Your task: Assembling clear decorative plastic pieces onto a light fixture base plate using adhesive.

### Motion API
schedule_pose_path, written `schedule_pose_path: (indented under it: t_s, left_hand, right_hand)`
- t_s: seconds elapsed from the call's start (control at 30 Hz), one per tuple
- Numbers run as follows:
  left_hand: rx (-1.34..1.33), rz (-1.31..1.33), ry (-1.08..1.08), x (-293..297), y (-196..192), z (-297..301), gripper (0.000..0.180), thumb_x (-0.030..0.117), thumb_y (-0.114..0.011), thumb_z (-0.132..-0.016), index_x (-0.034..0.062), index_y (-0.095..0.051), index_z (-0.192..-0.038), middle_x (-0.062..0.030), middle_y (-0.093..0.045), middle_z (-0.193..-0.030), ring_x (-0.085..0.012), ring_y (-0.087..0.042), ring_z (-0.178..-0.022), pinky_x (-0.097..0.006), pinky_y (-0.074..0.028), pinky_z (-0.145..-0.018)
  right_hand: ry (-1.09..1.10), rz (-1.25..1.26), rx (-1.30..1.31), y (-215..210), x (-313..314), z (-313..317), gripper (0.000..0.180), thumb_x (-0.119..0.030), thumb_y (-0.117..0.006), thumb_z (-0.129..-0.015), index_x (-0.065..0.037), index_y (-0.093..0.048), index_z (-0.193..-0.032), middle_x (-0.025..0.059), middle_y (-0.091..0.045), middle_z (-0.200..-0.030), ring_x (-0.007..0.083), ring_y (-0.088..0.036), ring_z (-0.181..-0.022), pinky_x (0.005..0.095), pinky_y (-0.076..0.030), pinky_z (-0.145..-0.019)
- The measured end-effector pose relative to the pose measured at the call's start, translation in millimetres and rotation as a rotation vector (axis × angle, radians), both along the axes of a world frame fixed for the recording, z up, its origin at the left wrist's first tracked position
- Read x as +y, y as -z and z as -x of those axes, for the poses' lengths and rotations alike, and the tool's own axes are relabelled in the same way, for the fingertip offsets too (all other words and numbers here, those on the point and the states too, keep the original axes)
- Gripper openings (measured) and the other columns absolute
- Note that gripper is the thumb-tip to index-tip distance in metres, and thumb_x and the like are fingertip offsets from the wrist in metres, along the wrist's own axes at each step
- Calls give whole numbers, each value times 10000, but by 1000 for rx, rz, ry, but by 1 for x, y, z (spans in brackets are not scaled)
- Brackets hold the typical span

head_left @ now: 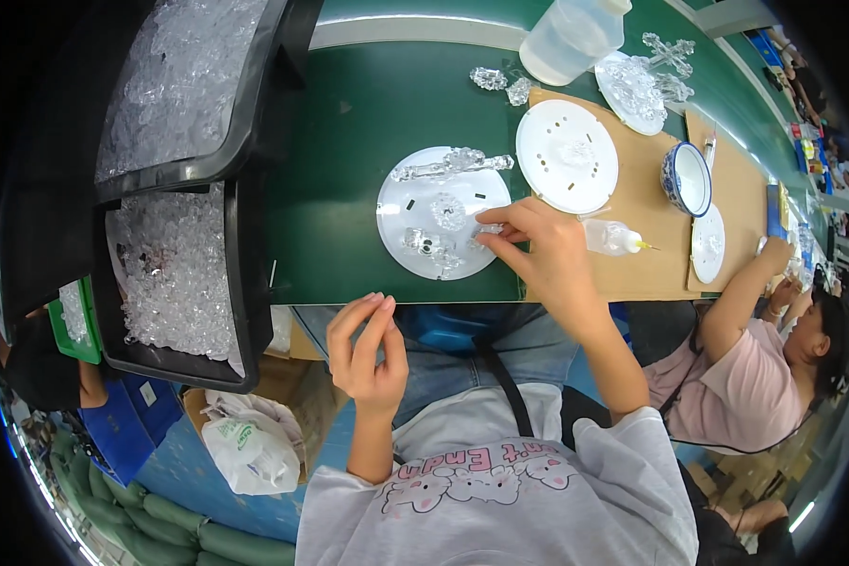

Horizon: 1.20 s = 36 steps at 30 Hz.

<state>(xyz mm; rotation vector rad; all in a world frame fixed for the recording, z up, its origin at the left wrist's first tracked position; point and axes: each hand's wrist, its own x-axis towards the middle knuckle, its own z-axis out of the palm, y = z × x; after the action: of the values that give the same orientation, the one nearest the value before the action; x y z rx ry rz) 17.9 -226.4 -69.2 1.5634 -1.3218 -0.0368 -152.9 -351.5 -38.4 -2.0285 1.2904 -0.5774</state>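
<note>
A round white plate (394, 212) lies on the green table in front of me. On it are a long clear crystal-like piece (453, 164) near the far rim, a clear round flower-shaped piece (448, 211) at the middle and a clear chunky piece (428, 243) toward the near side. My right hand (549, 253) reaches over the plate's right rim, thumb and index finger pinched on a small clear piece (488, 230). My left hand (368, 351) hangs at the table's front edge, fingertips together; anything between them is too small to make out.
Black bins (241, 283) of clear pieces stand at the left. To the right are a second white plate (547, 193), a needle-tipped bottle (613, 237), a blue-and-white bowl (689, 181) and a large clear bottle (571, 42). A co-worker in pink (755, 377) sits at the right.
</note>
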Motion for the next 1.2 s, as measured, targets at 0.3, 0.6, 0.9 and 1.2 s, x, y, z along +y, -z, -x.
schedule_pose_path:
  t_s: [0.3,0.6,0.9,1.2]
  left_hand:
    - [-40,-3,42,-5,-4,0,252,-146,-592,-752,-21,-665,-959,-133,-629,-961,-256,-632,-862,-324,-524,-750]
    - [-37,28,65,15,-23,-12,308,-84,-644,-684,32,-674,-967,-101,-636,-953,-272,-641,-821,-338,-522,-685]
    - [-103,45,-336,78,-79,-133,136,4,-598,-793,4,-646,-920,-125,-662,-946,-246,-641,-820,-331,-506,-760]
    - [-494,-302,-540,16,-77,-476,289,98,-639,-796,61,-625,-1082,-151,-624,-977,-338,-590,-977,-413,-469,-833]
  right_hand:
    - [-76,-10,-23,-1,-11,4,174,-72,-721,-762,-44,-676,-927,57,-600,-789,147,-584,-595,263,-474,-559]
    - [-23,109,1,-7,2,6,283,-29,-729,-731,-32,-646,-1002,53,-616,-846,111,-481,-589,245,-408,-571]
    - [113,122,-135,-31,63,37,131,-65,-652,-847,-20,-649,-970,5,-629,-872,36,-459,-628,179,-330,-504]
    - [151,54,-210,-45,85,24,111,-17,-633,-833,-12,-662,-940,20,-627,-828,41,-467,-581,185,-296,-475]
